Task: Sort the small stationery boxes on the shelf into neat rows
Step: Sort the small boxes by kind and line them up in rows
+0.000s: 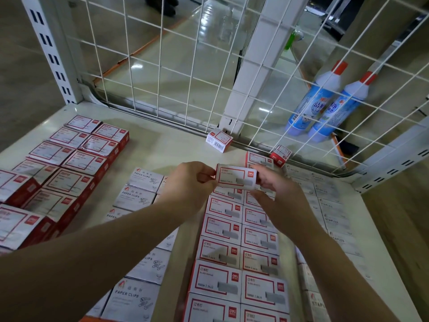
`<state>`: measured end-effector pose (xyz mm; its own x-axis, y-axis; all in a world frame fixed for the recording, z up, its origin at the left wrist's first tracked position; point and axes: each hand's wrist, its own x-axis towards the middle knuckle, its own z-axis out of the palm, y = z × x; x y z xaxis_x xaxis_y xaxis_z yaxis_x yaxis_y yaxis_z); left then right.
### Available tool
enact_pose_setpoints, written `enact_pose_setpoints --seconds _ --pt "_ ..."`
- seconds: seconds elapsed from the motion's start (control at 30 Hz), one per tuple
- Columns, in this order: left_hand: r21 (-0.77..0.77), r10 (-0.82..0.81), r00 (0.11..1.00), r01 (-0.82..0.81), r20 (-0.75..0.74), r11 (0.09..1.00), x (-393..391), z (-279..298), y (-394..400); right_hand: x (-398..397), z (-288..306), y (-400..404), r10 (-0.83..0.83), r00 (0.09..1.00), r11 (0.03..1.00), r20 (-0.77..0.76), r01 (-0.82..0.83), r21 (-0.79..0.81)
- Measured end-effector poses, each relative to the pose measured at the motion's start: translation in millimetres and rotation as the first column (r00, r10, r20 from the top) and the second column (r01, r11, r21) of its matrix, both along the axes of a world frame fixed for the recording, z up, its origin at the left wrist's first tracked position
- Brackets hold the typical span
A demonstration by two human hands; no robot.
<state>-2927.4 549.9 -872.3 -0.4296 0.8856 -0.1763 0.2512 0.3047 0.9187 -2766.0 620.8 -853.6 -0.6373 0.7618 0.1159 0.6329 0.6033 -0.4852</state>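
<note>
At 9 o'clock on the pale cream metal shelf (pixel 162 145), a block of red-and-white cardboard boxes with red frame labels (pixel 76 163) sits in two slanted rows, sides touching. Next, toward 7 o'clock, a column of grey-white boxes printed PAPER CLIPS (pixel 139 196) runs down to the front edge, partly hidden under the left forearm. Left hand (pixel 185 182): grip closed on the left end of one small white staple box with a red border (pixel 235 176), thumb and fingertips pinching it. That box is held level, lifted just above the far end of the double row of matching red-bordered staple boxes (pixel 239 259), which runs from centre to 6 o'clock in two tidy columns, edges touching. Right hand (pixel 276 184): grip closed on the right end of the same box, fingers curled round it. At 12 o'clock, one loose red-and-white box with a barcode side (pixel 218 140) lies tilted against the white wire mesh back panel (pixel 185 66). At 1 o'clock a second loose red box (pixel 280 155) sits on its edge, against the mesh. Toward 3 o'clock, a column of pale grey boxes marked STAPLES (pixel 332 219) lies beside the red-bordered rows. Behind the mesh at 2 o'clock, two blue-and-white plastic bottles with red caps (pixel 325 105) stand touching.
</note>
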Motion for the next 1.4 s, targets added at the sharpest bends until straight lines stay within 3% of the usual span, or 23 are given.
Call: enact_pose_setpoints --seconds 0.2,0.33,0.43,0.57,0.8,1.2,1.4 --pt "-0.018 0.010 1.000 -0.010 -0.016 1.000 3 0 3 2 -2 1 -0.028 1.000 0.999 0.005 0.028 -0.041" --pt "-0.049 -0.021 0.973 0.010 -0.230 0.999 2 0 4 3 0 6 -0.035 0.999 0.993 0.008 0.036 -0.114" --pt "-0.090 -0.103 0.899 0.071 -0.426 0.993 1 2 6 3 1 16 -0.055 0.997 0.992 0.059 0.061 -0.114" --pt "-0.199 -0.279 0.733 0.198 -0.620 0.960 2 2 13 0 1 32 -0.067 0.995 0.994 0.077 0.073 -0.076" --pt "-0.297 -0.429 0.626 0.309 -0.652 0.903 4 -10 22 -16 -4 59 -0.122 0.984 0.978 0.127 0.140 -0.152" --pt "-0.233 -0.389 0.693 0.313 -0.607 0.921 -1 -14 26 -38 -20 73 -0.125 0.944 0.974 0.306 0.175 -0.142" --pt "-0.207 -0.359 0.675 0.298 -0.644 0.932 -6 -15 35 -36 -21 77 -0.127 0.959 0.976 0.253 0.166 -0.139"
